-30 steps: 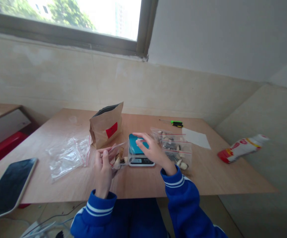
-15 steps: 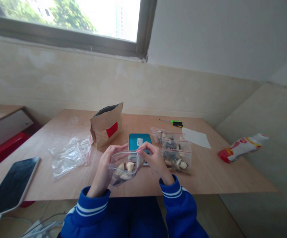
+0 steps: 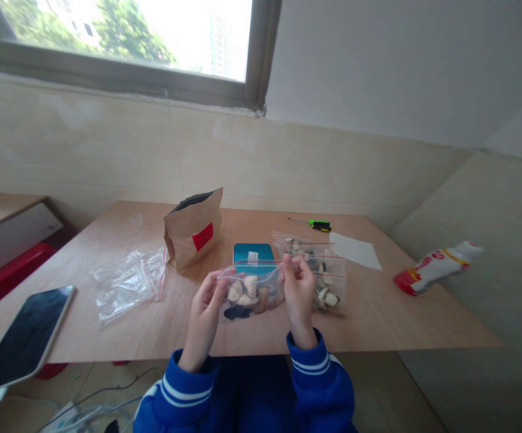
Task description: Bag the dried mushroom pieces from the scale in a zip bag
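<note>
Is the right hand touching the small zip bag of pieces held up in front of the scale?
Touching. The head view shows the right hand pinching the zip bag at its right top corner, fingers closed over the plastic.

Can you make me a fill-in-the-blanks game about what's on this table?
1. Both hands hold a small clear bag with a ____ strip along its top.
2. The brown paper bag has a ____ sticker on it.
3. The little scale behind the held bag is ____ in colour.
4. The phone lies near the table's ____ edge.

Missing words: red; red; blue; left
</note>
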Demonstrator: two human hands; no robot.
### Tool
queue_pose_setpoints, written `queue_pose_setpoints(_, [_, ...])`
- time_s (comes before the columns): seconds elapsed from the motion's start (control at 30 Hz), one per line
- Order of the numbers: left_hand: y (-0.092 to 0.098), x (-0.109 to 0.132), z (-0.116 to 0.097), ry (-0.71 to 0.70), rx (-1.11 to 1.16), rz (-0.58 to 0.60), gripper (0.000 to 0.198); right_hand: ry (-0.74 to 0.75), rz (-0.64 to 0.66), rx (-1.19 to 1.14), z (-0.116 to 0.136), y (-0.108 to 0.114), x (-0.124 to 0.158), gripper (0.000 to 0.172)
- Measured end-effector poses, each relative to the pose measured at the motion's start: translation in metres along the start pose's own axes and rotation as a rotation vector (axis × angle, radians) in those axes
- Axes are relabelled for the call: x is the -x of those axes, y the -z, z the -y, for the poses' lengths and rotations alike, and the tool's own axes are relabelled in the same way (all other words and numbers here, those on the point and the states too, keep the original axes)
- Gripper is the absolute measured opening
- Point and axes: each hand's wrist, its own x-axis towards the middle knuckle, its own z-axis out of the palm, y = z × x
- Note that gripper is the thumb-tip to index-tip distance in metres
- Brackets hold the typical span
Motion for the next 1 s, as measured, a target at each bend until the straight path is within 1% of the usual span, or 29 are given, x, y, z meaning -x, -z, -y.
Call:
queue_pose_setpoints(0.1, [-0.002,0.002,0.003,0.013,-0.036,-0.116,0.038,0.014,0.137,-0.008,-0.001,0.011,0.011,0.043])
queue_pose_setpoints(0.17, [-0.001,0.003,0.005,0.033,-0.04,-0.167,0.04,0.017,0.226,0.015,-0.002,0.019,0.019,0.041])
queue_pose_setpoints(0.2, [-0.001,0.004,0.005,0.039,-0.034,-0.181,0.04,0.012,0.245,0.031,-0.003,0.023,0.023,0.038])
queue_pose_setpoints(0.3, [-0.002,0.007,0.005,0.06,-0.021,-0.184,0.039,-0.007,0.213,0.063,-0.006,0.031,0.032,0.03])
queue_pose_setpoints(0.4, [-0.005,0.011,0.006,0.064,-0.043,-0.178,0.035,-0.005,0.181,0.077,-0.007,0.036,0.035,0.027])
queue_pose_setpoints(0.57, [-0.005,0.013,0.011,-0.011,-0.056,-0.194,0.027,-0.005,0.152,0.078,-0.007,0.042,0.035,0.024])
queue_pose_setpoints(0.77, [0.004,0.012,0.017,-0.101,-0.128,-0.215,0.022,0.089,0.125,0.106,-0.007,0.047,0.039,0.021])
queue_pose_setpoints(0.87, [0.004,0.012,0.016,-0.09,-0.123,-0.198,0.021,0.1,0.124,0.135,-0.008,0.047,0.039,0.021])
queue_pose_setpoints(1.0, [0.004,0.01,0.014,-0.076,-0.103,-0.213,0.023,0.121,0.061,0.178,-0.008,0.044,0.038,0.02])
